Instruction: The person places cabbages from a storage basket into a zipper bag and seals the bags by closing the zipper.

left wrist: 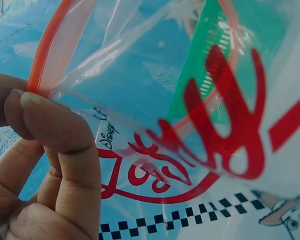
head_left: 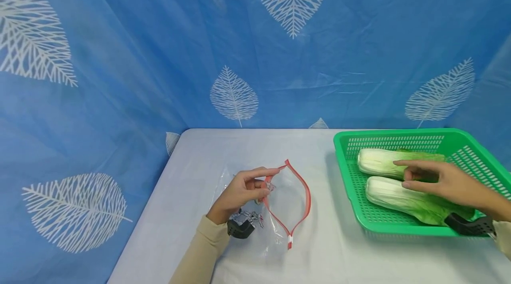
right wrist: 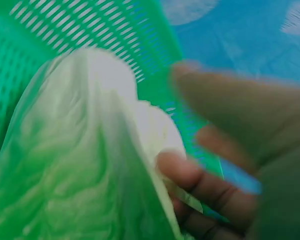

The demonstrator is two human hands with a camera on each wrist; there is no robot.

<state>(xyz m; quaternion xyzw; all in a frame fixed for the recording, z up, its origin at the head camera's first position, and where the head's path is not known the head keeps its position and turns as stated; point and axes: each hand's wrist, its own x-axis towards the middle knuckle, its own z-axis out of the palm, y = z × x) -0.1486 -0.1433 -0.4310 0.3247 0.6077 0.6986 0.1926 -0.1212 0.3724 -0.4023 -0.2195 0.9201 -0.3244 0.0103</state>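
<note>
A clear zip bag (head_left: 275,239) with a red zip edge and printed cartoon figures stands with its mouth spread wide. My left hand (head_left: 243,188) pinches the bag's red rim between thumb and fingers; the left wrist view shows that pinch on the zip strip (left wrist: 47,55) up close. Over the green basket (head_left: 351,204) hovers my right hand (head_left: 439,179), fingers parted and bent loosely, with nothing between them. Below it lie two heads of Chinese cabbage, the nearer cabbage (head_left: 391,195) and the farther cabbage (head_left: 375,162). Motion blurs the hand in the right wrist view.
The basket stands on the right side of a white-covered table (head_left: 319,257). Behind and to the left hangs a blue curtain (head_left: 159,53) with white leaf prints, close against the table's back edge.
</note>
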